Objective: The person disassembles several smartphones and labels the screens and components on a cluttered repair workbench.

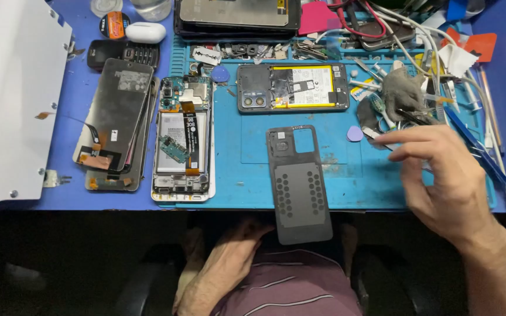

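A dark grey phone back cover [298, 186] lies inner side up on the blue work mat [247, 175], its lower end hanging over the table's front edge. My left hand [225, 262] rests below that edge beside the cover's lower left corner, fingers loosely curled, holding nothing. My right hand [440, 181] hovers over the mat's right side with fingers apart, fingertips pointing left near a purple pick [355, 134] and a pile of tools. An opened phone with a yellow-edged battery [292, 88] lies beyond the cover.
An opened phone with exposed boards [183, 140] and detached dark screens [115, 120] lie at the left. A white panel [13, 99] fills the far left. Tweezers, cables, a toothbrush and a grey cloth [402, 90] crowd the right. More phones are stacked at the back.
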